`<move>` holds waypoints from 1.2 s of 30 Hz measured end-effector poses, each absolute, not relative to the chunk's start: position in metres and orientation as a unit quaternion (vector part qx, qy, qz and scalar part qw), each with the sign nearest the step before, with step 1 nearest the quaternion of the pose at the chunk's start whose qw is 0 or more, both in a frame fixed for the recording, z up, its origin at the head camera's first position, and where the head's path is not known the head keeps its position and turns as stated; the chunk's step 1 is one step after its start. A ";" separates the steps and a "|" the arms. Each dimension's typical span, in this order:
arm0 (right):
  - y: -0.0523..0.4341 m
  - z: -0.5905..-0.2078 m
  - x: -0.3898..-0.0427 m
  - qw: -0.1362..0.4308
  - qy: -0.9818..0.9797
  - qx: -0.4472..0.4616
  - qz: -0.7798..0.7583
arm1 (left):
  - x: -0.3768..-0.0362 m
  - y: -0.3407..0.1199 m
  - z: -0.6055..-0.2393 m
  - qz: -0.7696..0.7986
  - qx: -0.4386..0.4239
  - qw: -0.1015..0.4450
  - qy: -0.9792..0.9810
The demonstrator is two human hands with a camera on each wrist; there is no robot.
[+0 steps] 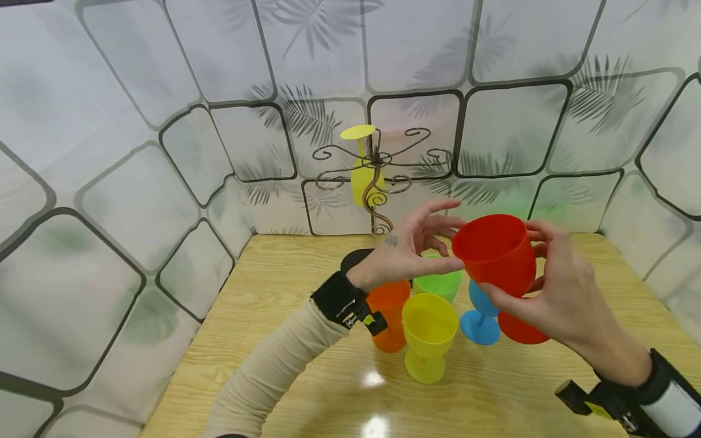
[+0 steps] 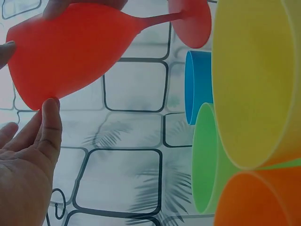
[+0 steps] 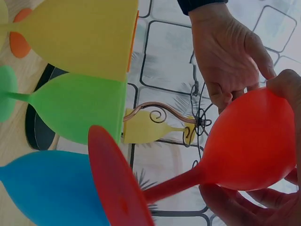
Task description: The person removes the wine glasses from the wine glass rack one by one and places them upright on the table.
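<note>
A red plastic goblet [image 1: 495, 255] is held in the air, tilted, by my right hand [image 1: 569, 298], its fingers and thumb curled round the bowl. Its stem and round foot [image 3: 117, 179] point down toward the table in the right wrist view. My left hand [image 1: 418, 243] reaches in from the other side, fingers spread; its thumb touches the rim area in the head view. Below the hands stand a yellow goblet [image 1: 429, 328], an orange goblet [image 1: 390, 319], a green goblet [image 1: 438, 285] and a blue goblet [image 1: 481, 322], partly hidden by one another and the hands.
Behind the left hand rises a bronze wire stand [image 1: 376, 159] with scrolled arms. Another yellow goblet [image 1: 358, 179] hangs upside down from it. The stand's black base [image 1: 356, 258] is partly covered. A patterned curtain [image 1: 230, 48] surrounds the wooden table [image 1: 306, 389].
</note>
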State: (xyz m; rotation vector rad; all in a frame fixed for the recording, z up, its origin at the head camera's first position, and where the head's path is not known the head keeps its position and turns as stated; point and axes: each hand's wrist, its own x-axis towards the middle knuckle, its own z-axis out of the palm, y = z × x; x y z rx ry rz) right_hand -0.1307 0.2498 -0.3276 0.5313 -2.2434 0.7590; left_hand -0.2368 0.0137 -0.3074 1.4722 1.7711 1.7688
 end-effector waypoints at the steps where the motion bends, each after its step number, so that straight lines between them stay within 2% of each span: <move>1: 0.250 -0.330 -0.130 0.348 -0.864 0.205 0.299 | -0.236 0.014 -0.308 0.603 0.503 0.122 0.606; 14: 0.247 -0.353 -0.119 0.299 -0.854 0.191 0.380 | -0.232 0.015 -0.314 0.555 0.528 0.119 0.631; 30: 0.249 -0.388 -0.108 0.279 -0.858 0.170 0.396 | -0.226 0.019 -0.322 0.470 0.542 0.128 0.684; 36: 0.247 -0.399 -0.103 0.248 -0.865 0.144 0.413 | -0.227 0.020 -0.327 0.424 0.565 0.117 0.698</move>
